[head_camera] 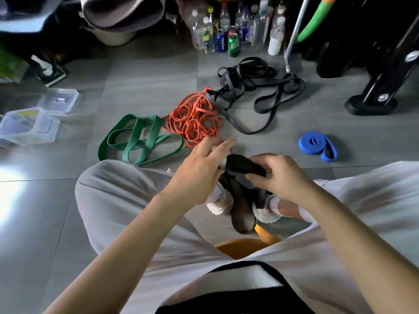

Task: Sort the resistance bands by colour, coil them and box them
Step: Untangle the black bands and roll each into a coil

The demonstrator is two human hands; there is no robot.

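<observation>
I sit with a wide black band (243,165) between my knees. My right hand (275,175) pinches its coiled top, while the loose end hangs down to the floor between my feet. My left hand (204,164) touches the coil's left side with straight fingers. On the floor ahead lie loose green bands (138,138), a tangle of thin red bands (196,118) and a heap of black bands (256,85). A coiled blue band (317,145) lies to the right.
Two clear plastic boxes (29,125) and a lid (61,99) stand at the left. Bottles and cans (233,30) line the back. A black machine foot (371,105) and a metal pole (292,41) stand at the right. An orange stool (244,245) is under me.
</observation>
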